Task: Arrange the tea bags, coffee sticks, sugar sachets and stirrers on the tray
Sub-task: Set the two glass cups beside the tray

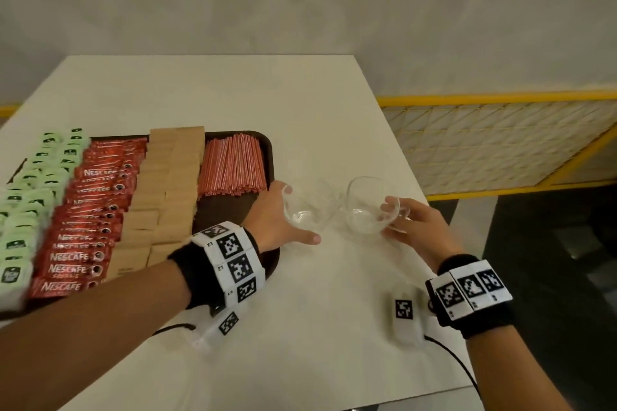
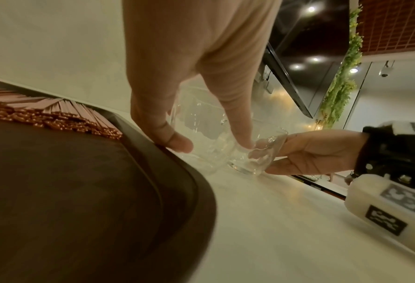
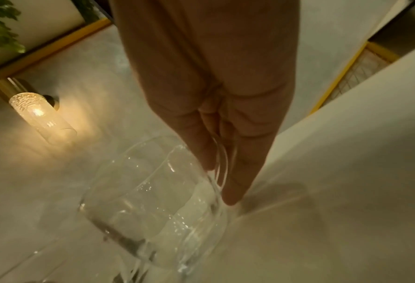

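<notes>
Surface (image 1: 207,90): white top filling the middle of the head view, carrying the tray at left and two glasses at centre.
Tray (image 1: 230,210): dark brown, rounded corners, at the left of the frame; its lower right part is bare.
Coffee sticks (image 1: 90,210): red Nescafe sticks in an overlapping row, second from the left on the tray.
Sugar sachets (image 1: 167,190): brown paper packets in two overlapping rows, between the coffee sticks and the stirrers.
Tea bags (image 1: 30,197): pale green packets along the far left edge, blurred.
Stirrers (image 1: 233,167): red-and-white bundle lying flat in the tray's upper right corner.
Left glass (image 1: 309,207): clear, just right of the tray's edge, standing on the surface.
Right glass (image 1: 369,207): clear, beside the left glass.
Left hand (image 1: 277,220): grip spread wide around the left glass, thumb and fingers on its sides.
Right hand (image 1: 417,227): grip closed on the right glass, fingers curled round its right side.
</notes>
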### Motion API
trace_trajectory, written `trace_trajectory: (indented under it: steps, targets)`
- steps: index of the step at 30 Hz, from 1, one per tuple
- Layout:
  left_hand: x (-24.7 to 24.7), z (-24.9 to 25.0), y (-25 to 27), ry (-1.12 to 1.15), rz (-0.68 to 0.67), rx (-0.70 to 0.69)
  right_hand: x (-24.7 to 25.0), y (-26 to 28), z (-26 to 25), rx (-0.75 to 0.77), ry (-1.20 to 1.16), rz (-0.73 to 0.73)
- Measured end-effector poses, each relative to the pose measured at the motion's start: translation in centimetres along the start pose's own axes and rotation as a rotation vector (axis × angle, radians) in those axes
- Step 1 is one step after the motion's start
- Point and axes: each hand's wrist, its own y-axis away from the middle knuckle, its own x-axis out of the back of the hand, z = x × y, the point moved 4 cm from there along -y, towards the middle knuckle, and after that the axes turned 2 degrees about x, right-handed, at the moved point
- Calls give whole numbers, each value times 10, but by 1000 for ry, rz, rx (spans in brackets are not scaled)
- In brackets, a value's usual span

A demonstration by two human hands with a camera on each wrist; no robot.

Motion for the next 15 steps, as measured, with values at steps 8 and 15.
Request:
trace_trajectory:
  steps: [8, 15]
  targets:
    - [10, 19, -29, -110, 6, 1, 15, -5, 3, -45, -7, -62]
    - [18, 38, -64, -168, -41, -11, 4, 5, 6, -105, -22, -179]
